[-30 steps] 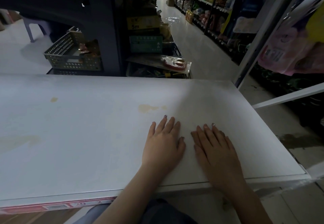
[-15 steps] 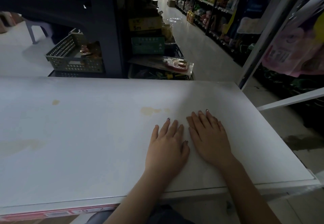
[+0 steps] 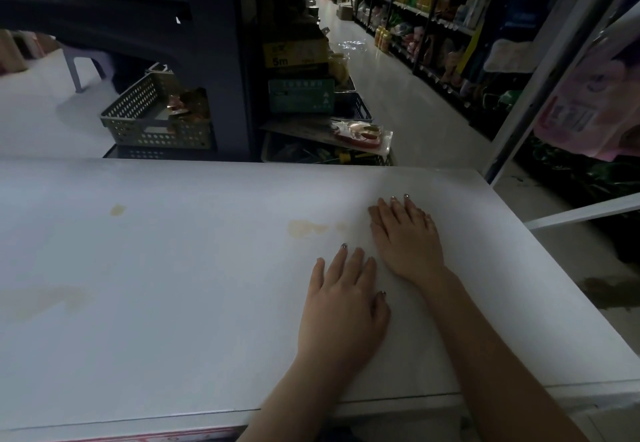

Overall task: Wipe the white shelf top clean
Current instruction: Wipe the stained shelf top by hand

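Observation:
The white shelf top [image 3: 173, 285] fills the lower part of the head view. On it are a yellowish stain [image 3: 304, 228] near the middle, a small spot [image 3: 117, 210] further left and a faint smear [image 3: 45, 299] at the left. My left hand [image 3: 343, 306] lies flat on the surface, fingers straight. My right hand [image 3: 407, 237] lies flat further away, just right of the middle stain, fingers straight. Neither hand holds anything. No cloth is in view.
Beyond the far edge stands a dark rack with a perforated basket [image 3: 156, 119], boxes [image 3: 301, 95] and packaged goods [image 3: 360, 131]. A store aisle [image 3: 398, 88] runs away between stocked shelves. A white upright post [image 3: 540, 71] rises at the right corner.
My right hand has slid away from me across the shelf top, from beside the left hand to beyond it. The left hand has stayed flat in place.

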Motion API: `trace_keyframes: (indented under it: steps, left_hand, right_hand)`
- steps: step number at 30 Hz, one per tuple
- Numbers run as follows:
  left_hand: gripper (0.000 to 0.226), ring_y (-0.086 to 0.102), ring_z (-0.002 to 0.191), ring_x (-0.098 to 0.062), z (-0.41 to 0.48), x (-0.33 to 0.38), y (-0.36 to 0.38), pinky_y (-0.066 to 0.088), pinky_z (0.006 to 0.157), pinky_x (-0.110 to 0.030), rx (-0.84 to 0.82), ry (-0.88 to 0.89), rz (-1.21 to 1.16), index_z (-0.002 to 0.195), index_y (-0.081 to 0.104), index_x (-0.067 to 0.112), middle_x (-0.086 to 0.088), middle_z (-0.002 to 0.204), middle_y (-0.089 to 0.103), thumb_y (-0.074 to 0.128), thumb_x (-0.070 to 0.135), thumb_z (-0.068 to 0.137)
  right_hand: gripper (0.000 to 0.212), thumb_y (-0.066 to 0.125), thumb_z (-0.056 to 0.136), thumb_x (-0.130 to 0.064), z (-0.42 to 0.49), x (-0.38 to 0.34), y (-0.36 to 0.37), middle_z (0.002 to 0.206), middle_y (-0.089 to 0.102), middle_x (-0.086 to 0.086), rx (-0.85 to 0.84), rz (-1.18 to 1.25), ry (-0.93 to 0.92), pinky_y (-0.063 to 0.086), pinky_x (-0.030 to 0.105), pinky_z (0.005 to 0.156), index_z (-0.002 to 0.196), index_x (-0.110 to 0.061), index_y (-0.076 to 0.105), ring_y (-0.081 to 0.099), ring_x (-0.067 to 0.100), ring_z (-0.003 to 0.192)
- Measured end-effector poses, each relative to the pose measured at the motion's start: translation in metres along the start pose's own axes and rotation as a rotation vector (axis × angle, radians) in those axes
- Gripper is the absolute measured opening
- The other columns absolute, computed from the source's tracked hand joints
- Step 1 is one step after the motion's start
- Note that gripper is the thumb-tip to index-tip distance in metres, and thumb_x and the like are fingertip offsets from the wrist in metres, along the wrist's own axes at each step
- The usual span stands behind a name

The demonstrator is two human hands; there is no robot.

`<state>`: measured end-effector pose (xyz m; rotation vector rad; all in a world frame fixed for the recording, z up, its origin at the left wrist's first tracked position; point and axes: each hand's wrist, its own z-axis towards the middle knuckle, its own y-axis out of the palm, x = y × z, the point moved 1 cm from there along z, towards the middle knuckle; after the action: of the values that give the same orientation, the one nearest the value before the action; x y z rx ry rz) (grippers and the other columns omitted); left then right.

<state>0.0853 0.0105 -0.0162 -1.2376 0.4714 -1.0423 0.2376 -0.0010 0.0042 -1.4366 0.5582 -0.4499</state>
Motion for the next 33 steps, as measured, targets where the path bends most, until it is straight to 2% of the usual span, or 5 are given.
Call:
trace_keyframes:
  steps: [12, 33]
  left_hand:
    - [0.049, 0.054, 0.119, -0.021, 0.001, 0.001, 0.001, 0.044, 0.095, -0.047, 0.033, 0.001, -0.005, 0.114, 0.065, 0.018, 0.0, 0.122, 0.063, 0.038, 0.04, 0.08]
    - [0.048, 0.052, 0.121, -0.021, 0.001, 0.002, 0.006, 0.043, 0.096, -0.046, 0.057, -0.002, -0.006, 0.115, 0.063, 0.019, 0.001, 0.124, 0.061, 0.039, 0.04, 0.078]
  right_hand:
    - [0.053, 0.015, 0.101, -0.04, 0.055, -0.011, -0.001, 0.158, 0.005, 0.002, -0.038, 0.035, 0.012, -0.002, 0.04, 0.114, 0.15, -0.023, 0.007, -0.003, 0.02, 0.144]
    - [0.051, 0.019, 0.101, -0.036, 0.108, -0.024, -0.002, 0.157, 0.01, 0.003, -0.031, 0.072, 0.008, 0.006, 0.043, 0.113, 0.15, -0.021, 0.013, 0.003, 0.025, 0.144]
